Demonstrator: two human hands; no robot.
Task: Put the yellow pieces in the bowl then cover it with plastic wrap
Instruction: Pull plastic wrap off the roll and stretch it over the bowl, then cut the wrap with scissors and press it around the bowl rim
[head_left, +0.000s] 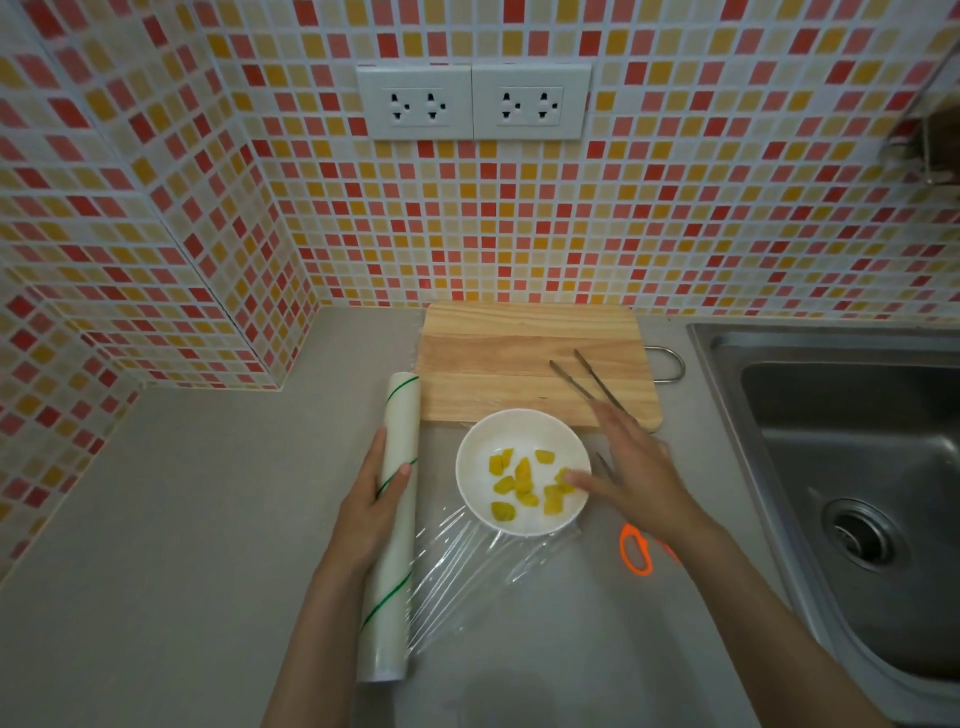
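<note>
From my head camera: my left grip is clamped around the plastic wrap roll on the table. My right grip, fingers spread apart, presses film over the bowl holding the yellow pieces.

I was looking at a home kitchen — a grey countertop backed by a mosaic tile wall in red, orange and cream. At three o'clock sat a stainless steel sink with its drain; at twelve, twin wall sockets, and below them a wooden cutting board — plainly domestic.
</note>
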